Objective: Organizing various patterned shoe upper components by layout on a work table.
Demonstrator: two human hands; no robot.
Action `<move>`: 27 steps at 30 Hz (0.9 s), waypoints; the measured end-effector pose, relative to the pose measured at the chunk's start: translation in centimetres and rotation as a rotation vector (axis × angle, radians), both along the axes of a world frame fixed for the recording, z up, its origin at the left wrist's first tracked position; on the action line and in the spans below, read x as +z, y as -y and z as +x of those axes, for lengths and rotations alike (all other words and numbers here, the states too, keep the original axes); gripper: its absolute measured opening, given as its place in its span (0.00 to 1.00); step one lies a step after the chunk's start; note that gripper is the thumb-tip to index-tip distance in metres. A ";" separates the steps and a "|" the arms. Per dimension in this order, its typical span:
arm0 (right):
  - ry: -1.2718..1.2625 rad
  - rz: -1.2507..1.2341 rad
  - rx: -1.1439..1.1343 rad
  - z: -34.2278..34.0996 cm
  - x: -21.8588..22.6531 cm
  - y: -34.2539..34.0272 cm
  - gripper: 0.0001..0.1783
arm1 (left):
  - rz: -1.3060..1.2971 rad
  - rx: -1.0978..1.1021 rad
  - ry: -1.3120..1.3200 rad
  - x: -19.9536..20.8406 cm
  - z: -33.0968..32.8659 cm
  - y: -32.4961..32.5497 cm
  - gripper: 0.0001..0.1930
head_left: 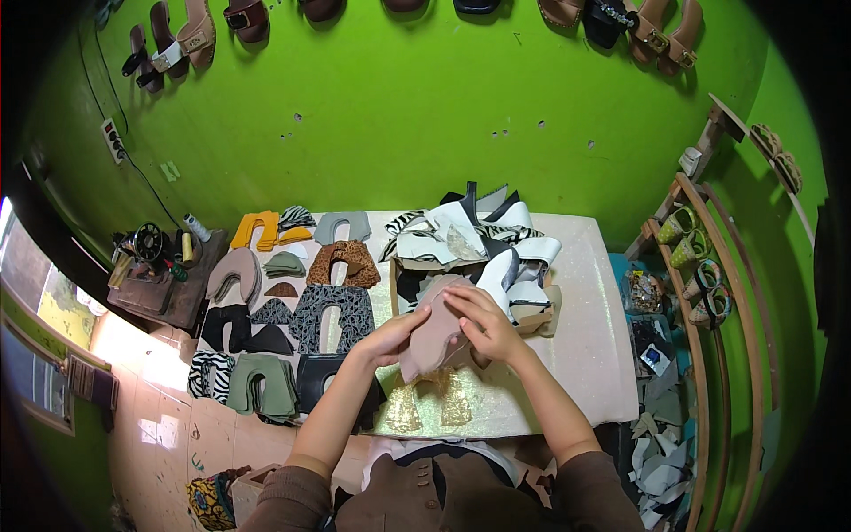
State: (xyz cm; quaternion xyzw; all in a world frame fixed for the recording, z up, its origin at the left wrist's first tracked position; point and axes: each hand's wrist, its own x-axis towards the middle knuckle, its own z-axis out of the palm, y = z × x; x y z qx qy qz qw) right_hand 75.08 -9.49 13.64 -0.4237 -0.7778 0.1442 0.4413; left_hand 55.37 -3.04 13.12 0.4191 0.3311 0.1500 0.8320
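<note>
Both hands are closed on the pink pieces at the centre of the frame, over the tabletop [589, 355]: the left hand [393, 340] grips the left edge, while the right hand [490, 328] spreads its fingers across the upper right. If those pink pieces [425, 337] are loose layers (I can't count them from here), a slackened grip could let them fan out and drop onto the gold pieces [403, 410] below. The heaped straps [443, 244] just behind look unsteady; a knuckle catching them might bring some sliding down. The left forearm could also drag the black stack [314, 377] askew.
</note>
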 end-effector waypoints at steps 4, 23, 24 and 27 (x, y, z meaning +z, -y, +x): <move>0.006 -0.005 -0.099 -0.1 -0.6 -0.1 0.25 | -0.005 -0.033 0.030 1.2 0.0 0.0 0.27; -0.383 -0.170 -0.265 0.4 0.5 -0.5 0.07 | -0.061 -0.047 0.022 0.6 -0.6 0.3 0.30; -0.383 -0.170 -0.265 0.2 0.9 -0.4 0.07 | -0.035 -0.085 0.028 0.9 -0.6 0.3 0.30; -0.379 -0.219 -0.282 -0.1 1.5 -0.4 0.07 | -0.039 -0.082 0.096 1.3 -0.3 0.5 0.30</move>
